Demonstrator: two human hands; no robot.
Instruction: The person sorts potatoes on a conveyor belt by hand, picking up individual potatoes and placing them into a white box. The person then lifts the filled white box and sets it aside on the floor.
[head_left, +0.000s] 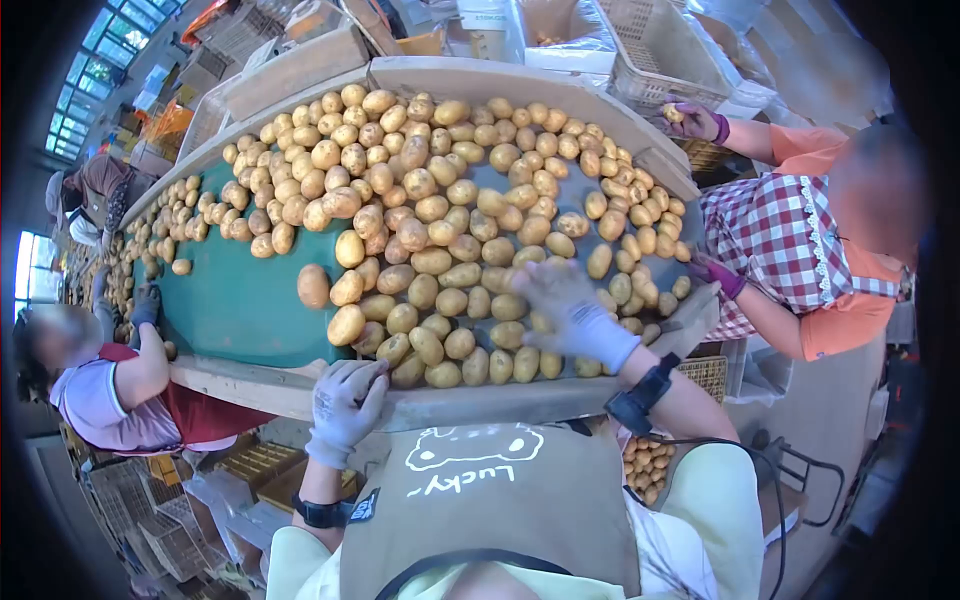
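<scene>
Head view, looking down over a tan apron with white lettering: both of the person's hands wear pale grey knitted gloves. Left hand (345,400) rests at the near wooden edge (300,390) of the sorting belt; its fingers are curled inward around something small and rounded that is mostly hidden, so what it holds cannot be told. A black band sits on that wrist. Right hand (570,310) is blurred, fingers spread open and palm down, hovering over or brushing the potatoes (440,260) directly beneath it; whether it touches them cannot be told. A black wrist device with a cable sits on that forearm.

Potatoes are smooth, oval to round, yellow-tan, and lie heaped in a dense layer ahead of both hands and under the right one. Beyond the left hand, a bare patch of the matte teal belt (240,300) shows, with a few single potatoes well apart on it.

Right of the right hand, a co-worker in an orange shirt and checked apron reaches in with purple-gloved hands (715,275). Left of the left hand, another person's dark-gloved hand (147,303) rests at the belt. Below the right forearm, a woven basket (650,465) holds more potatoes.
</scene>
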